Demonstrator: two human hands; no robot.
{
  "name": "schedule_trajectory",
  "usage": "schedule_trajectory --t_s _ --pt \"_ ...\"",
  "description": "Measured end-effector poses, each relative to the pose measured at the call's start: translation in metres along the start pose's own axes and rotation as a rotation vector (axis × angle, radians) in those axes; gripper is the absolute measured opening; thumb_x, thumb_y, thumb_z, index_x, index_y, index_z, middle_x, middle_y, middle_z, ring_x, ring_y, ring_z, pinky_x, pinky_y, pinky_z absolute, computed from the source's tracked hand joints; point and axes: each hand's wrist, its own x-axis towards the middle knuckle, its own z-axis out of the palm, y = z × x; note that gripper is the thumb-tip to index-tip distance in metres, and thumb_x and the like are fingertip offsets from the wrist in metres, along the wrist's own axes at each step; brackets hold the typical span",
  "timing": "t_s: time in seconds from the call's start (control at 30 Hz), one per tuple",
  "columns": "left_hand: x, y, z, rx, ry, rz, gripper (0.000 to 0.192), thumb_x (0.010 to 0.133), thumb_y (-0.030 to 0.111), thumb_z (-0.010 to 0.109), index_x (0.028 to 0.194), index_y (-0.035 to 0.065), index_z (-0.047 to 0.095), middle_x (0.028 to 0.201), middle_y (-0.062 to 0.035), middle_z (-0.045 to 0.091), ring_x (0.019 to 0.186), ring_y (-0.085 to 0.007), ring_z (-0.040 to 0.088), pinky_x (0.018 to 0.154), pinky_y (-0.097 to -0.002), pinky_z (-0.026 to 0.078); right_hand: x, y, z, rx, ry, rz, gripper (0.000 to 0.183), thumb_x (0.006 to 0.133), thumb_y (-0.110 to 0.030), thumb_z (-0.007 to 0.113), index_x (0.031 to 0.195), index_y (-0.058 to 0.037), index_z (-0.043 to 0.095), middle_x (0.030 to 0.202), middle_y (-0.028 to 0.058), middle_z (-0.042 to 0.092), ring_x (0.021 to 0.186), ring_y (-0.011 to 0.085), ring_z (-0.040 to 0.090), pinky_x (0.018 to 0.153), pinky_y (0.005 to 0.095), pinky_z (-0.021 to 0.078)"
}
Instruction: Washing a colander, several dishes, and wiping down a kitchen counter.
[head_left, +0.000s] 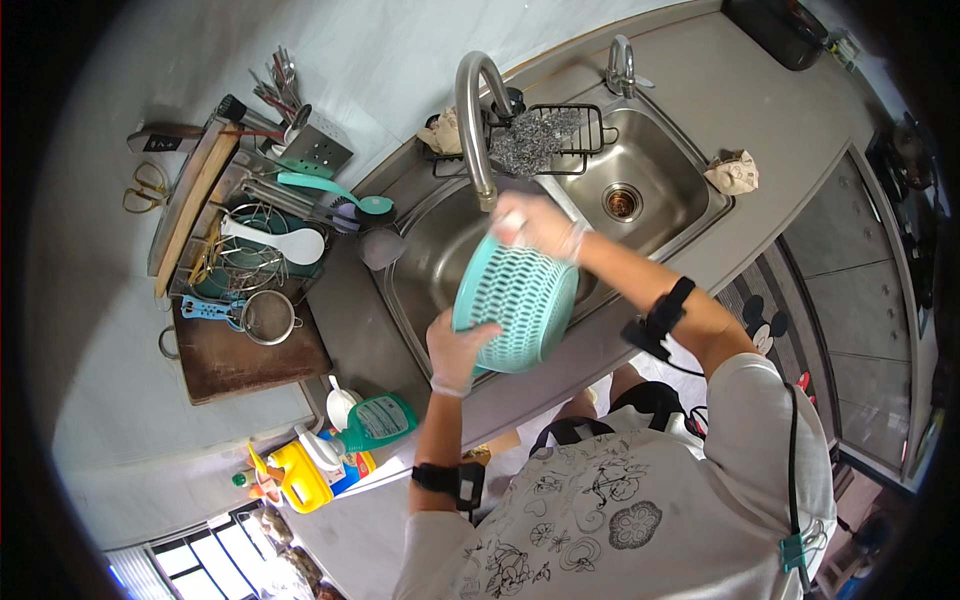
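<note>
A mint-green plastic colander (521, 304) with a perforated wall is tilted on its side over the front of the left sink basin (442, 251). My left hand (459, 349), in a clear disposable glove, grips its lower rim, the thumb lying over the outer wall. At the upper rim is my right hand (541, 225), also gloved and blurred by motion. Its fingers curl around a small white thing (513, 224) against the colander; blur hides what this is. Just above that hand ends the spout of a tall curved faucet (486, 196). No water stream is visible.
Behind the basins, a black wire rack (592, 142) holds steel-wool scrubbers (534, 141). A crumpled paper bag (733, 172) sits by the right basin (660, 176). Leftward are a white rice paddle (289, 244), a strainer (268, 317), a wooden board (247, 352) and a green spray bottle (381, 420).
</note>
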Motion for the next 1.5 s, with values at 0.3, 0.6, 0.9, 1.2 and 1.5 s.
schedule_trajectory --t_s 0.3,0.6,0.9,1.2,1.5 --pt "-0.001 -0.044 -0.007 -0.09 0.153 0.086 0.02 0.069 0.01 0.076 0.081 -0.0007 0.064 0.074 0.0008 0.061 0.065 -0.0058 0.052 0.061 -0.0203 0.044 -0.019 -0.036 0.025 -0.257 -0.184 -0.294 0.016 0.081 -0.016 0.063 0.082 -0.0092 0.048 0.123 0.0046 0.054 0.123 0.0312 0.041 0.095 0.0388 0.0389" --pt "-0.006 -0.066 -0.041 -0.487 0.22 0.327 0.053 0.08 0.042 0.063 0.106 -0.0038 0.056 0.099 -0.0092 0.062 0.084 -0.0174 0.061 0.075 -0.0317 0.051 -0.056 0.052 -0.017 0.594 0.062 0.347 0.016 0.086 -0.019 0.061 0.084 -0.0107 0.047 0.083 -0.0002 0.051 0.073 0.0075 0.049 0.067 0.0255 0.0441" --pt "-0.016 -0.078 -0.053 -1.121 -0.023 -0.506 0.083 0.082 0.07 0.032 0.126 -0.0002 0.043 0.118 -0.0222 0.052 0.111 -0.0341 0.05 0.096 -0.0432 0.037 -0.063 0.046 -0.014 0.58 0.171 0.201 0.021 0.082 -0.006 0.062 0.077 -0.0104 0.043 0.087 -0.0003 0.056 0.084 0.009 0.049 0.077 0.0218 0.0401" --pt "-0.025 -0.13 -0.016 -1.062 -0.22 -0.799 0.034 0.085 0.002 0.043 0.117 -0.0084 0.044 0.119 -0.0233 0.05 0.109 -0.033 0.051 0.094 -0.0457 0.044 -0.062 -0.047 -0.031 -0.047 -0.27 -0.325 0.03 0.072 -0.003 0.065 0.065 -0.0089 0.036 0.087 0.0006 0.063 0.1 0.025 0.051 0.1 0.0456 0.0301" --pt "-0.014 -0.089 0.012 -0.865 0.135 -0.509 0.075 0.062 -0.02 0.031 0.13 0.0134 0.034 0.116 -0.0134 0.049 0.104 -0.0303 0.052 0.084 -0.0439 0.048 -0.027 -0.024 -0.003 -0.095 0.138 -0.04 0.023 0.081 -0.013 0.064 0.083 -0.0074 0.041 0.097 0.008 0.05 0.081 0.015 0.048 0.072 0.0279 0.0423"
